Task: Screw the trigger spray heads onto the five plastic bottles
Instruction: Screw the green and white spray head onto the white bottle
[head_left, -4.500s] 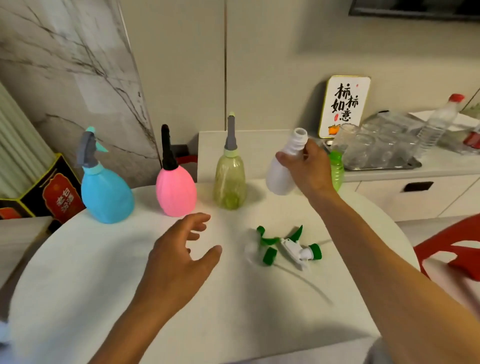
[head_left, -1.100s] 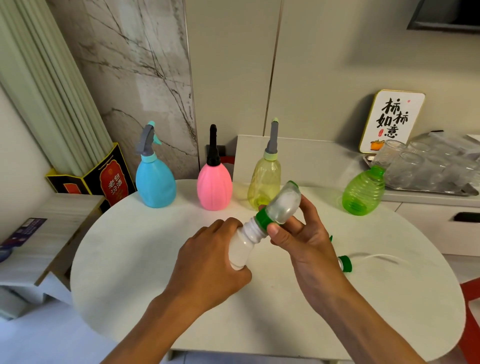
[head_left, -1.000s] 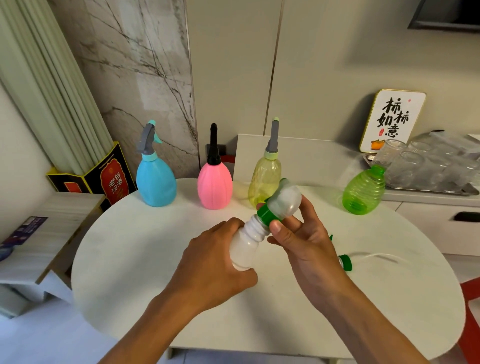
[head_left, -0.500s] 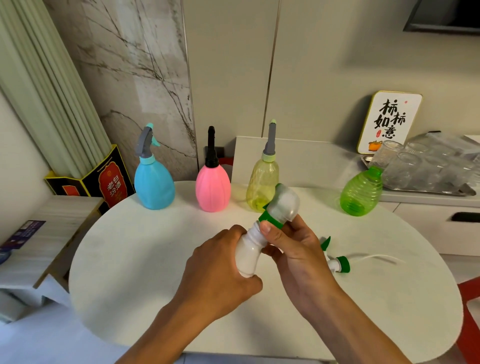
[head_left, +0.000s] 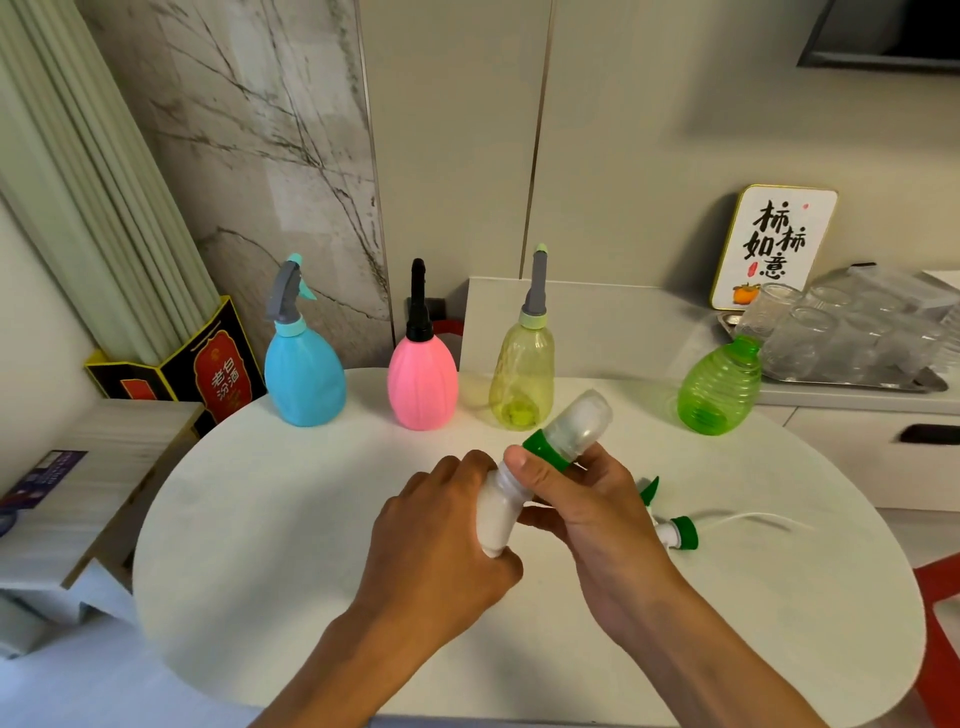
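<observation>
My left hand (head_left: 441, 540) grips the body of a white bottle (head_left: 497, 512), tilted up to the right over the round white table (head_left: 249, 545). My right hand (head_left: 582, 499) pinches the green collar of a frosted spray head (head_left: 571, 426) sitting on the bottle's neck. A second spray head (head_left: 672, 527), white with green collar and trigger, lies on the table right of my hands, its thin tube trailing right. A green bottle (head_left: 719, 387) with no head stands at the back right. Blue (head_left: 304, 376), pink (head_left: 422, 376) and yellow (head_left: 522, 376) bottles stand in a row behind, each with a head on.
A steel tray of clear glasses (head_left: 852, 332) and a framed sign (head_left: 774, 244) sit on the counter at the right. A black and yellow box (head_left: 208, 371) stands left of the table, beside a low wooden shelf (head_left: 78, 493). A red chair (head_left: 940, 634) edges in at right.
Since 4.5 s ago the white bottle came from the back of the table into both hands and got a spray head on its neck. Over the last second my right fingers shifted around the collar.
</observation>
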